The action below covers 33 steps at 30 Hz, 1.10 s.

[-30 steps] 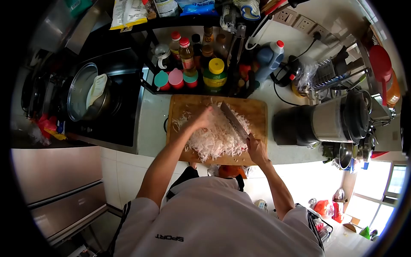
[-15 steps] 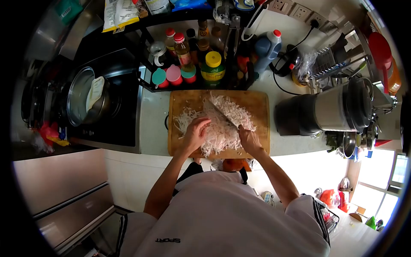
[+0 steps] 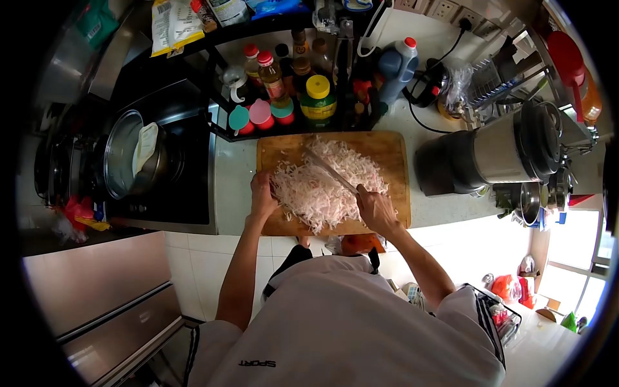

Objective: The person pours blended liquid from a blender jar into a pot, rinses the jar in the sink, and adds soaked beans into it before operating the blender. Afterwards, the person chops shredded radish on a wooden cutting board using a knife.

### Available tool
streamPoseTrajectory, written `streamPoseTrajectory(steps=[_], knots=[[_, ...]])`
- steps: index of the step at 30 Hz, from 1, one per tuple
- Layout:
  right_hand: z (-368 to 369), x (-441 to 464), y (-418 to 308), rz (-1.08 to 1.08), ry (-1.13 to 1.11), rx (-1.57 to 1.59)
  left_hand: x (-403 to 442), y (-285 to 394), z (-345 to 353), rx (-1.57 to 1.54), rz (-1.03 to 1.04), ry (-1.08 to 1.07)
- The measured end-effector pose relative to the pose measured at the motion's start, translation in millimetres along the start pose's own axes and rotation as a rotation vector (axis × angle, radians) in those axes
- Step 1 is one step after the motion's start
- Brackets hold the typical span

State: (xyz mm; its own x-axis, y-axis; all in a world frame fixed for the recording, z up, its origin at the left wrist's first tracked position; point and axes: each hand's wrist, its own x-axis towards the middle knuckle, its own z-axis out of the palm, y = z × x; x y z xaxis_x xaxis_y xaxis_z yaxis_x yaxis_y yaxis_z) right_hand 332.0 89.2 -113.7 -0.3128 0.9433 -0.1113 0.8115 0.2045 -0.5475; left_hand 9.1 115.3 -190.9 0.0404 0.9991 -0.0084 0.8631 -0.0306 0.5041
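A wide heap of pale, finely shredded food (image 3: 322,193) covers the middle of a wooden cutting board (image 3: 393,151). My right hand (image 3: 375,209) is wrapped round the handle of a knife (image 3: 329,169), whose blade slants up and left across the heap. At the board's left edge is my left hand (image 3: 263,193), beside the left side of the heap. Its fingers are bent and partly hidden, so what they hold, if anything, cannot be made out.
Behind the board stands a black rack (image 3: 225,133) with bottles and lidded jars. A blender (image 3: 496,151) lies to the right. On the left, a pot (image 3: 126,155) sits on the black stove (image 3: 193,193). A blue bottle (image 3: 398,68) stands behind.
My left hand has moved from over the shreds to the board's left edge. The knife stays in my right hand, and the shreds on the left are gathered closer to the heap.
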Motion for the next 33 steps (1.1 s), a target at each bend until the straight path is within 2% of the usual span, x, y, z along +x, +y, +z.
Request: streamPoseTrajectory(steps=[2, 5, 8, 11, 14, 17, 20, 23, 26, 28, 31, 33], knots=[[30, -3, 27, 0.037, -0.031, -0.005, 0, -13, 13, 0.119, -0.073, -0.049], [23, 3, 29, 0.032, -0.019, 0.000, 4, -3, 14, 0.107, -0.093, -0.046], [3, -7, 21, 0.057, 0.010, -0.026, 12, -30, 47, 0.086, 0.028, -0.047], [22, -13, 38, 0.097, 0.032, -0.046, 19, 2, 30, -0.024, -0.004, -0.178], [26, -7, 50, 0.070, 0.037, -0.041, 36, -9, 44, -0.207, -0.012, -0.241], [3, -11, 37, 0.085, 0.032, -0.040, 48, 13, 37, -0.426, 0.089, -0.326], [27, -16, 57, 0.123, -0.001, -0.055, 60, 65, 15, -0.309, -0.081, -0.539], [29, -13, 61, 0.123, 0.016, -0.017, 58, 104, 20, -0.396, 0.036, -0.449], [-2, -7, 43, 0.156, 0.048, 0.025, 55, 123, 35, -0.319, 0.348, -0.258], [-18, -9, 28, 0.153, 0.090, 0.051, 49, 130, 38, -0.301, 0.377, -0.213], [-35, -9, 8, -0.079, 0.279, 0.075, 34, 132, 30, -0.323, 0.362, -0.129], [-37, -13, -9, -0.019, 0.208, 0.081, 21, 118, 20, -0.353, 0.357, -0.037]])
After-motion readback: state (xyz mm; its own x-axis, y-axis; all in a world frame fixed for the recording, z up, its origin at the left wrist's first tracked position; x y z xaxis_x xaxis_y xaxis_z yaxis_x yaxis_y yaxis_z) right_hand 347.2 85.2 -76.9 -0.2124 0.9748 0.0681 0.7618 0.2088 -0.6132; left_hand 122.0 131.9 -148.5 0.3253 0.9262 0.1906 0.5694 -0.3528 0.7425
